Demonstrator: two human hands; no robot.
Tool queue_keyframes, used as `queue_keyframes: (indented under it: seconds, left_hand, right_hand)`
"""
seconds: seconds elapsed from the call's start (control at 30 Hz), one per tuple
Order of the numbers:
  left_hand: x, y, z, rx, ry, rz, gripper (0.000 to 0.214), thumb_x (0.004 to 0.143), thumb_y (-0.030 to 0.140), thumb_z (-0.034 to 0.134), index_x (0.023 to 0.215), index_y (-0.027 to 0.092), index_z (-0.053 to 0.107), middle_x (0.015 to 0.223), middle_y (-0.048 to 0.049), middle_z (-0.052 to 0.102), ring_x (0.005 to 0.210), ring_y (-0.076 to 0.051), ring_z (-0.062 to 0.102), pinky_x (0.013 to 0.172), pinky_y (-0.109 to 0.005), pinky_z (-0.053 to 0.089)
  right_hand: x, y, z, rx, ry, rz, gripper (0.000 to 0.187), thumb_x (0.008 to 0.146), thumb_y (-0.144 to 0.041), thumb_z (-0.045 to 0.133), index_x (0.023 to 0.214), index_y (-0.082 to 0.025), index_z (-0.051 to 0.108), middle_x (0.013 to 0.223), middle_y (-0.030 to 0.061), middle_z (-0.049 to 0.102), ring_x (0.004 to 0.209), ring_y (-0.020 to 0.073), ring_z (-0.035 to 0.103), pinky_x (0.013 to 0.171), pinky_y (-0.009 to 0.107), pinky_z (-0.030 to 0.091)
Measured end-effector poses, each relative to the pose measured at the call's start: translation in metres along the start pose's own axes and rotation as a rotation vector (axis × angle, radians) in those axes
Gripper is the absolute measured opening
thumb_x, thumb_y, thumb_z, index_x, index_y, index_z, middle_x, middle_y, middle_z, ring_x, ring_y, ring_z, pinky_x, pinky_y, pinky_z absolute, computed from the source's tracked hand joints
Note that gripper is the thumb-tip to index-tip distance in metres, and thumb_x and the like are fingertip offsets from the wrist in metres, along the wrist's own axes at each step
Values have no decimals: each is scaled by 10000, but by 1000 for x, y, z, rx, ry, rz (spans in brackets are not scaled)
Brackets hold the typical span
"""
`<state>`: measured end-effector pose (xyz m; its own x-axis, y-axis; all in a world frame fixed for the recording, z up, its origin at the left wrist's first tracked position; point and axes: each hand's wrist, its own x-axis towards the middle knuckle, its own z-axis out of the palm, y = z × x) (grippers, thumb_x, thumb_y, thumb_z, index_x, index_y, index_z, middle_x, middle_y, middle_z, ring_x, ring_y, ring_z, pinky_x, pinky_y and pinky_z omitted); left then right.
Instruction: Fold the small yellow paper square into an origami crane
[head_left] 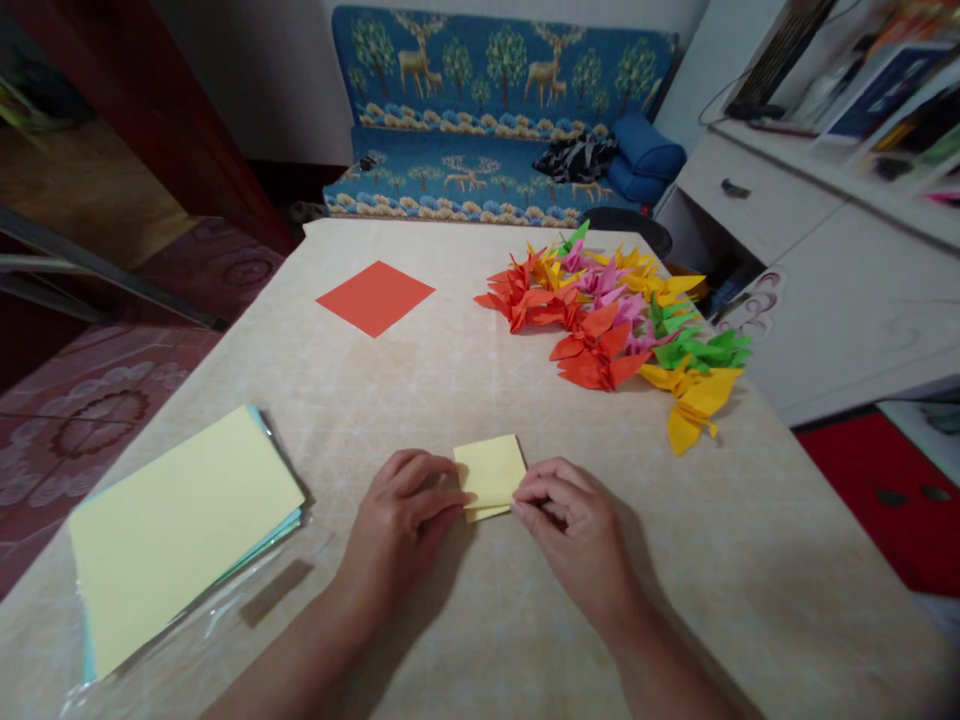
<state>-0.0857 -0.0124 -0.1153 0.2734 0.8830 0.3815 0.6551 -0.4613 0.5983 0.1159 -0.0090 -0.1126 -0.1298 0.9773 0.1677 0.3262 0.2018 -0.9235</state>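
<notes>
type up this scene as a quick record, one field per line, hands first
left hand: holds the left edge of the folded yellow paper
right hand: holds its right edge
paper stack: left side, pale yellow on top, blue-green edges beneath
red sheet: flat, far left area of table
folded paper figures: clustered far right; red, pink, yellow-orange, green
sofa: beyond table, blue, deer-and-tree pattern

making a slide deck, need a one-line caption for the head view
Left hand and right hand hold a folded yellow paper, bright paper birds beyond.
</notes>
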Motion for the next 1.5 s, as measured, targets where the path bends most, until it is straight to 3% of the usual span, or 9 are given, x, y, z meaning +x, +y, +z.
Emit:
queue_keyframes:
  seconds: [0.13, 0.3, 0.57, 1.23, 1.5]
  left_hand:
    - [0, 1, 4, -60, -39, -16, 187, 793, 132, 600, 939, 202, 692, 954, -79, 639, 881, -191, 555, 754, -347, 482]
    - [7, 0, 6, -121, -48, -91, 195, 794, 108, 587, 928, 196, 697, 936, -75, 633, 882, -175, 577, 750, -309, 496]
    - [11, 1, 4, -141, -74, -186, 155, 789, 139, 596, 873, 204, 708, 903, -59, 645, 851, -170, 600, 724, -289, 513]
    - [17, 10, 7, -139, -39, -359, 76, 768, 185, 608, 776, 181, 684, 865, -60, 599, 812, -181, 576, 671, -306, 502]
    - [15, 11, 5, -209, -56, -362, 118, 789, 177, 577, 816, 192, 691, 888, -76, 597, 839, -199, 575, 681, -318, 506]
  right_hand:
    - [0, -3, 0, -62, 4, -20, 159, 777, -80, 557, 742, -209, 643, 802, 19, 563, 769, 140, 570, 630, 240, 488]
    - [-4, 3, 2, -45, 62, 58, 125, 800, -113, 554, 822, -206, 634, 893, 36, 530, 739, 126, 573, 605, 230, 518]
    - [-9, 0, 1, -293, 115, 70, 132, 783, -106, 572, 799, -214, 645, 833, 22, 546, 646, 105, 544, 514, 191, 482]
    - [-3, -3, -1, -308, 93, 65, 118, 799, -147, 572, 725, -214, 635, 739, 21, 567, 607, 120, 536, 496, 216, 446]
    - [-3, -2, -1, -309, 68, 56, 110, 809, -176, 571, 737, -224, 639, 728, 23, 572, 593, 125, 534, 486, 220, 441]
